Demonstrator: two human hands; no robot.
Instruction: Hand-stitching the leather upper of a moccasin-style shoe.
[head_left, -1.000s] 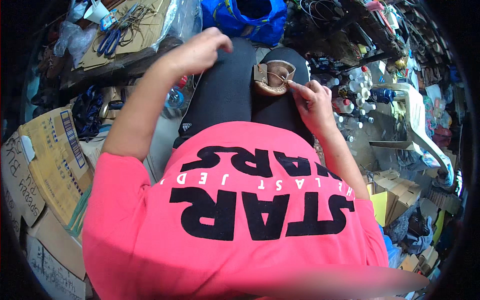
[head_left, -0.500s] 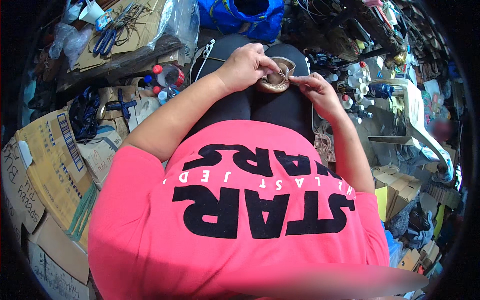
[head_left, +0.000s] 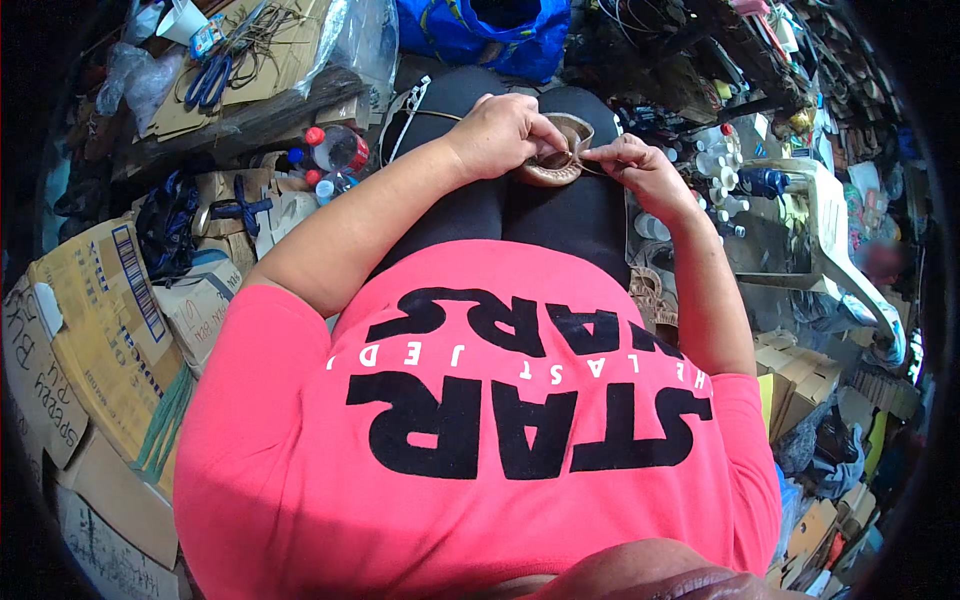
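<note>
A tan moccasin-like shoe (head_left: 553,174) with a stitched rim rests on my dark-clad thighs, its opening toward me. My left hand (head_left: 505,132) reaches over it from the left, thumb and forefinger pinched at the opening. A thin brown lace (head_left: 432,115) trails leftward from that hand across my thigh. From the right, my right hand (head_left: 645,172) pinches at the shoe's right edge, its fingertips close to the left ones. What lies between the fingertips is small and partly hidden; it looks like the lace.
Beyond my knees sits a blue bag (head_left: 530,50). Blue-handled scissors (head_left: 208,82) lie on cardboard at the far left, near a clear bottle (head_left: 338,150). Cardboard boxes (head_left: 100,290) crowd the left. Several small bottles (head_left: 715,165) and a white plastic chair (head_left: 828,215) stand right.
My right hand has shifted slightly, its fingertips moving in closer to the left ones. The left hand has tilted a little lower over the opening; the shoe stays on my thighs.
</note>
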